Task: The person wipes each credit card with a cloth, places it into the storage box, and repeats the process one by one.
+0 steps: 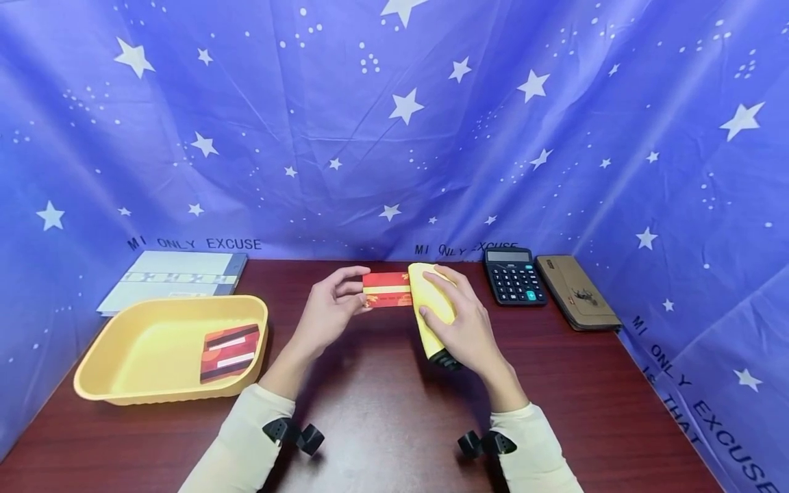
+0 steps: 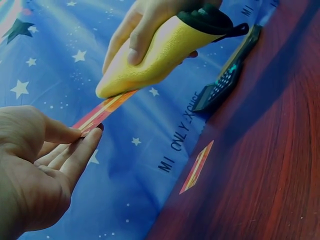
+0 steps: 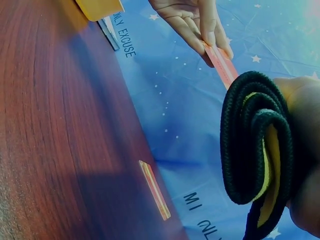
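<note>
Between its thumb and fingers, my left hand (image 1: 331, 307) pinches the left end of a red card (image 1: 386, 289) with a pale stripe. My right hand (image 1: 464, 316) grips a folded yellow cloth (image 1: 428, 308) with a black hem. The card's other end runs up to the cloth's edge and is hidden there. In the right wrist view the layers of the cloth's black hem (image 3: 232, 140) show. A second striped card (image 2: 196, 167) lies on the table below, in both wrist views; in the head view it is hidden.
On the left stands a yellow tray (image 1: 138, 349) with red cards (image 1: 229, 352) in it. Behind it lies a grey-white notebook (image 1: 172, 275). A black calculator (image 1: 515, 277) and a brown wallet (image 1: 578, 292) lie at the back right. Starry blue curtain (image 1: 345, 123) surrounds the table (image 1: 382, 424).
</note>
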Demonstrator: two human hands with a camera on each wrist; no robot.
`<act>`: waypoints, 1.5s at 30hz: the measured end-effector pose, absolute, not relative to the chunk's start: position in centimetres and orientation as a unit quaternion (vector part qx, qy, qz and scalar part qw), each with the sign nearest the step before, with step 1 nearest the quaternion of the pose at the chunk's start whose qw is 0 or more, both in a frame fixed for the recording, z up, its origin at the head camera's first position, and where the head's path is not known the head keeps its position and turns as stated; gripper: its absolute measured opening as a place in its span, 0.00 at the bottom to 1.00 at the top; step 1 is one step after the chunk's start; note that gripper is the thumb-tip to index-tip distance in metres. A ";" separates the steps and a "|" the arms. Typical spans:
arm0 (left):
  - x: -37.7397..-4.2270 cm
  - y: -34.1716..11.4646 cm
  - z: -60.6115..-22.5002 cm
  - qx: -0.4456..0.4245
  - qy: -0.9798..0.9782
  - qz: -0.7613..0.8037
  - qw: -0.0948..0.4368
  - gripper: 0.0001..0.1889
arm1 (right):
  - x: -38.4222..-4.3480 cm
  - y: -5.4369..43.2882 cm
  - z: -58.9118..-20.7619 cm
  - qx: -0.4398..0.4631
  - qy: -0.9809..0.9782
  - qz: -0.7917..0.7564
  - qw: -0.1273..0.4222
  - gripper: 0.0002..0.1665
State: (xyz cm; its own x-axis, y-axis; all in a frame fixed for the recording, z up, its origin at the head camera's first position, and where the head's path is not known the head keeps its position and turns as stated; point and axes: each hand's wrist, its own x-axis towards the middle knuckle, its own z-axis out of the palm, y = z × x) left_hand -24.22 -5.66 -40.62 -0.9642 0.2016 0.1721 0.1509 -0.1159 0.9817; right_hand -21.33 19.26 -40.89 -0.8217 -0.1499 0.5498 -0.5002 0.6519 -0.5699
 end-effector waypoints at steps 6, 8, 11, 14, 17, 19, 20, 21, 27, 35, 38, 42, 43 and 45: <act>-24.1 -5.1 -40.7 0.138 0.650 0.747 0.016 0.25 | -21.2 18.9 -40.8 0.192 -0.876 0.374 0.237 0.35; -24.1 -4.9 -40.8 0.143 0.642 0.753 0.019 0.25 | -21.1 18.7 -40.8 0.197 -0.876 0.372 0.236 0.35; -23.9 -4.5 -41.0 0.153 0.629 0.762 0.020 0.25 | -21.0 18.3 -40.8 0.203 -0.876 0.369 0.235 0.35; -23.8 -4.2 -41.2 0.160 0.618 0.769 0.018 0.25 | -20.7 17.9 -40.7 0.208 -0.875 0.370 0.234 0.35; -23.7 -4.1 -41.3 0.166 0.614 0.772 0.016 0.25 | -20.5 17.5 -40.6 0.215 -0.874 0.366 0.237 0.35; -23.7 -4.0 -41.3 0.170 0.610 0.773 0.017 0.25 | -20.3 17.2 -40.6 0.221 -0.874 0.362 0.238 0.35; -23.7 -4.0 -41.4 0.171 0.610 0.774 0.017 0.25 | -20.3 17.1 -40.7 0.223 -0.874 0.360 0.239 0.35; -23.6 -4.0 -41.4 0.173 0.608 0.775 0.016 0.25 | -20.2 16.9 -40.7 0.226 -0.874 0.358 0.239 0.35; -23.5 -3.8 -41.5 0.181 0.608 0.773 0.011 0.25 | -20.0 16.4 -40.8 0.236 -0.872 0.356 0.239 0.35; -23.5 -3.7 -41.6 0.186 0.613 0.768 0.010 0.25 | -20.0 16.2 -40.8 0.245 -0.870 0.355 0.240 0.35; -23.5 -3.7 -41.7 0.190 0.616 0.765 0.007 0.24 | -20.0 16.3 -40.9 0.244 -0.871 0.353 0.238 0.35; -23.5 -3.7 -41.8 0.193 0.618 0.762 0.002 0.25 | -20.0 16.5 -40.9 0.243 -0.872 0.350 0.239 0.35; -23.5 -3.6 -41.8 0.194 0.619 0.761 0.002 0.25 | -20.0 16.6 -40.9 0.243 -0.872 0.350 0.240 0.35; -23.5 -3.6 -41.8 0.194 0.621 0.759 0.002 0.25 | -20.1 16.9 -40.9 0.240 -0.871 0.353 0.243 0.36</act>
State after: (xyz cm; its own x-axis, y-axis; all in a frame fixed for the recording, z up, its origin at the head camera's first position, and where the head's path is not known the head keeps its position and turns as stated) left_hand -23.51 -3.61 -41.75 -0.9245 0.2449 0.2922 0.2380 -0.2281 0.9441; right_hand -20.14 16.88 -40.85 -0.7660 -0.2472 0.5934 -0.5903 0.6359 -0.4972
